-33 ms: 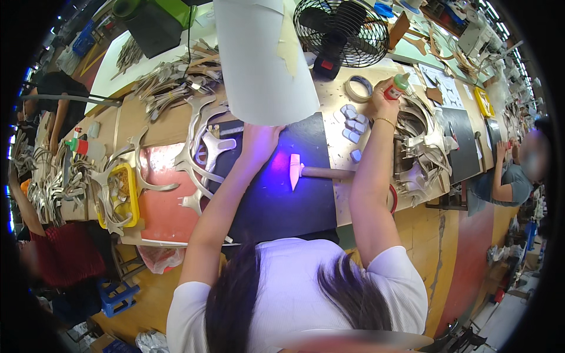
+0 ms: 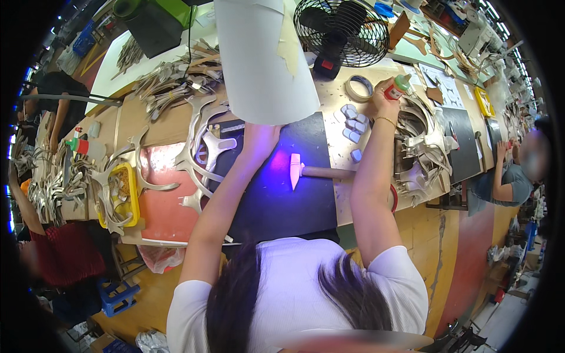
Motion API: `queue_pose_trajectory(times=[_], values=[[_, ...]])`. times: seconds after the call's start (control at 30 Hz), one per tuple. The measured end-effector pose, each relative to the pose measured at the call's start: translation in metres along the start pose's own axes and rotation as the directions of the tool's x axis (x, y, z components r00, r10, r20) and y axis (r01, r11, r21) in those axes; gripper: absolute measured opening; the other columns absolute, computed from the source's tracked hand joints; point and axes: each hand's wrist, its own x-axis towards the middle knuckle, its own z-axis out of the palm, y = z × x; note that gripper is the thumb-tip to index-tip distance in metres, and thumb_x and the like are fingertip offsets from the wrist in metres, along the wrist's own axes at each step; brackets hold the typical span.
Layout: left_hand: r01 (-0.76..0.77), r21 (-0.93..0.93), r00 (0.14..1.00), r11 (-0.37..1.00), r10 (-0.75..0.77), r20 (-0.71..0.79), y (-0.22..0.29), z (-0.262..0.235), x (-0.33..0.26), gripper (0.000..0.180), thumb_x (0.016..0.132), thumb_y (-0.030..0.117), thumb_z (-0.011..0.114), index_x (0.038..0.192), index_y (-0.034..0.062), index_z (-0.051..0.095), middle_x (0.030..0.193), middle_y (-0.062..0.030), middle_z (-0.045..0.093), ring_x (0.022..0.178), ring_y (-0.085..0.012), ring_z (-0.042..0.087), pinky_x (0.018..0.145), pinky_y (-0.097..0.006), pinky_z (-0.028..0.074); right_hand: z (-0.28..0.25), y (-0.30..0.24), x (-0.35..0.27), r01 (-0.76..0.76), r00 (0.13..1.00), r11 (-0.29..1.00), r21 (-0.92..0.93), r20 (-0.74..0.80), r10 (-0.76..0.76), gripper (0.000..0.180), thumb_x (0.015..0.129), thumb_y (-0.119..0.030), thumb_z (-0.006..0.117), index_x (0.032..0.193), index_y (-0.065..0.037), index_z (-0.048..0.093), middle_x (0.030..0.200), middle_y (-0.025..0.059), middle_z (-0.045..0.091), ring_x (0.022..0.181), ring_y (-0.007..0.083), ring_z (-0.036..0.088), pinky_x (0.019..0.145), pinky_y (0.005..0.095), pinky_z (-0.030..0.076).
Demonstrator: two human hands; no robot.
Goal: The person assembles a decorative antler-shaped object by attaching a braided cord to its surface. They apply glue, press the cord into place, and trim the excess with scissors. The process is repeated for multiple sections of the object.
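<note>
My right hand (image 2: 385,107) is closed around a small squeeze bottle (image 2: 395,89) with a red label and a green cap, beside a roll of tape (image 2: 358,89). My left hand (image 2: 261,141) reaches in under the lower end of a large white cylinder (image 2: 265,65), which hides its fingers and anything in them. A hammer (image 2: 295,170) lies on the black mat (image 2: 282,217) between my forearms, its head lit by violet light and its handle pointing right. Several small grey-blue pads (image 2: 355,125) sit left of my right wrist. Silvery branched leather-like pieces (image 2: 203,147) lie left of my left hand.
A black fan (image 2: 340,32) stands at the back. More silvery pieces (image 2: 421,144) are heaped right of my right forearm. Far left are a yellow basket (image 2: 136,197) and another green-capped bottle (image 2: 78,145). Co-workers sit at both sides; a blue stool (image 2: 118,297) is at lower left.
</note>
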Motion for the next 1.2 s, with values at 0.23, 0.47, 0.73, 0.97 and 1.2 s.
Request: queue_pose_trajectory(times=[0.23, 0.47, 0.73, 0.97, 1.2], values=[[-0.090, 0.002, 0.949, 0.996, 0.087, -0.304, -0.031, 0.040, 0.045, 0.024, 0.092, 0.024, 0.068, 0.109, 0.0075, 0.073, 0.091, -0.0109, 0.070, 0.079, -0.0232, 0.067, 0.074, -0.039, 0.051, 0.006, 0.009, -0.034, -0.187, 0.982, 0.982, -0.034, 0.023, 0.187, 0.067, 0.098, -0.057, 0.045, 0.109, 0.008, 0.060, 0.094, 0.0212, 0.067, 0.083, 0.0319, 0.069, 0.069, 0.0363, 0.065], [-0.018, 0.061, 0.986, 0.998, 0.028, -0.166, -0.049, 0.043, 0.057, 0.024, 0.092, 0.024, 0.068, 0.110, 0.0074, 0.073, 0.090, -0.0098, 0.070, 0.074, -0.0205, 0.066, 0.070, -0.036, 0.050, -0.009, 0.029, -0.174, -0.071, 0.985, 0.506, -0.860, 0.018, 0.169, 0.051, 0.099, -0.051, 0.054, 0.109, -0.002, 0.056, 0.090, 0.0127, 0.066, 0.081, 0.0234, 0.070, 0.070, 0.0323, 0.061], [0.012, 0.079, 0.996, 0.997, -0.005, -0.087, -0.057, 0.045, 0.072, 0.025, 0.093, 0.024, 0.069, 0.111, 0.0072, 0.072, 0.089, -0.0086, 0.069, 0.069, -0.0173, 0.064, 0.064, -0.033, 0.050, -0.016, -0.021, -0.285, -0.071, 0.935, -0.984, 0.165, 0.355, -0.008, 0.019, 0.084, -0.012, 0.067, 0.093, 0.003, 0.061, 0.093, 0.0228, 0.065, 0.087, 0.0402, 0.065, 0.079, 0.0461, 0.051], [-0.028, 0.071, 0.999, 0.997, 0.030, -0.027, -0.053, 0.027, 0.064, 0.025, 0.093, 0.023, 0.069, 0.112, 0.0071, 0.072, 0.088, -0.0075, 0.069, 0.064, -0.0146, 0.063, 0.059, -0.030, 0.049, -0.035, -0.035, -0.340, -0.154, 0.962, -0.978, 0.143, 0.249, -0.114, 0.024, 0.079, -0.009, 0.069, 0.100, 0.003, 0.064, 0.102, 0.0206, 0.063, 0.099, 0.0390, 0.061, 0.089, 0.0471, 0.048], [-0.099, -0.054, 0.994, 0.994, 0.101, 0.048, -0.014, -0.025, 0.037, 0.026, 0.093, 0.023, 0.069, 0.113, 0.0069, 0.072, 0.087, -0.0064, 0.068, 0.059, -0.0119, 0.062, 0.054, -0.027, 0.048, -0.049, -0.023, -0.337, -0.146, 0.958, -0.978, 0.148, 0.267, -0.102, 0.042, 0.073, -0.006, 0.070, 0.111, 0.006, 0.061, 0.109, 0.0244, 0.058, 0.103, 0.0421, 0.058, 0.092, 0.0464, 0.049]])
